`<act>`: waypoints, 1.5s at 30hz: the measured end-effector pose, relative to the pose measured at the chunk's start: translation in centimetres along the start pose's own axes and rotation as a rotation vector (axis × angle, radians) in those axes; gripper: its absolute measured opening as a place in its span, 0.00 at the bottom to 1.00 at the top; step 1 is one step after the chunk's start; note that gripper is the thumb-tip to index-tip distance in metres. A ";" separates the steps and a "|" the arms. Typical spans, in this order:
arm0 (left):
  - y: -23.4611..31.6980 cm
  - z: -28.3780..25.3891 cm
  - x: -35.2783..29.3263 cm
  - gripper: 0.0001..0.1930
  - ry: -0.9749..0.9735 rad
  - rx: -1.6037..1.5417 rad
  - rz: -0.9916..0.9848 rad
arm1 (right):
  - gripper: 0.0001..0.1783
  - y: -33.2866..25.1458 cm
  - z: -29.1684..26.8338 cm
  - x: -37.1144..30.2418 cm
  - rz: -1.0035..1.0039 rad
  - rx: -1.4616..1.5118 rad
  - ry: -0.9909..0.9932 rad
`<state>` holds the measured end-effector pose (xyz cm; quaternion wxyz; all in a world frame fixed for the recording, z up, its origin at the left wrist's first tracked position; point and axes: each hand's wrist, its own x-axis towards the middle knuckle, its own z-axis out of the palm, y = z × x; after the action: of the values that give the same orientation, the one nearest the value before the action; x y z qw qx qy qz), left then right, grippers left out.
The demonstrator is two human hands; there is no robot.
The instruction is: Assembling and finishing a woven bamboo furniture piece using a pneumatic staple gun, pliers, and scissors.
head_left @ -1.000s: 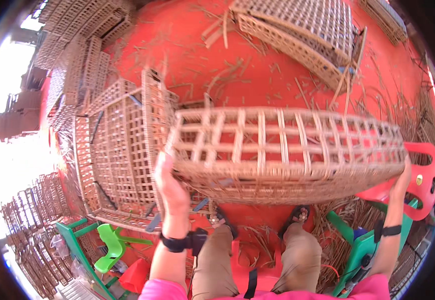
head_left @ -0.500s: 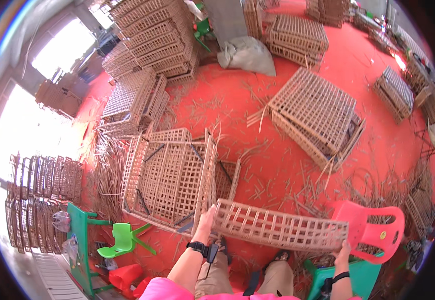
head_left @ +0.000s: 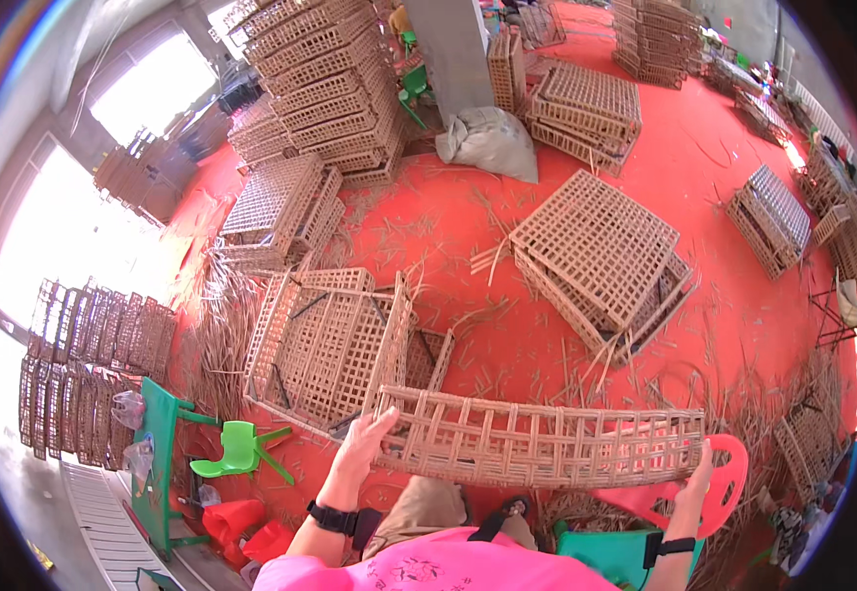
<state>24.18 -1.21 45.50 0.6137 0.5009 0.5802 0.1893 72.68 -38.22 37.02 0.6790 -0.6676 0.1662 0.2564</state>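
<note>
Red floor (head_left: 458, 231) is spreading beneath as fingers of left hand (head_left: 354, 453) and right hand (head_left: 692, 489) are clasping the crate (head_left: 544, 443) endwise, even pressure likely keeping it level.

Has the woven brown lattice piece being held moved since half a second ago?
Yes: against the red plastic chair, the woven brown lattice piece now sits higher in the view, though head movement may explain some.
</note>
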 end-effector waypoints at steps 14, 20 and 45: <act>10.1 -3.1 11.5 0.09 0.052 -0.367 0.060 | 0.27 -15.8 26.1 2.8 -0.223 -0.095 -0.190; 16.9 -6.5 17.5 0.06 0.259 -0.489 0.077 | 0.28 -21.2 45.0 7.6 -0.267 -0.262 -0.338; 48.5 0.2 50.0 0.08 1.073 -0.441 0.374 | 0.34 -32.9 128.0 35.1 -0.423 -0.302 -1.111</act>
<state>53.99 60.05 59.82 0.2814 0.2899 0.6578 0.6356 105.04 93.88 50.90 0.5982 -0.5416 -0.3867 0.4465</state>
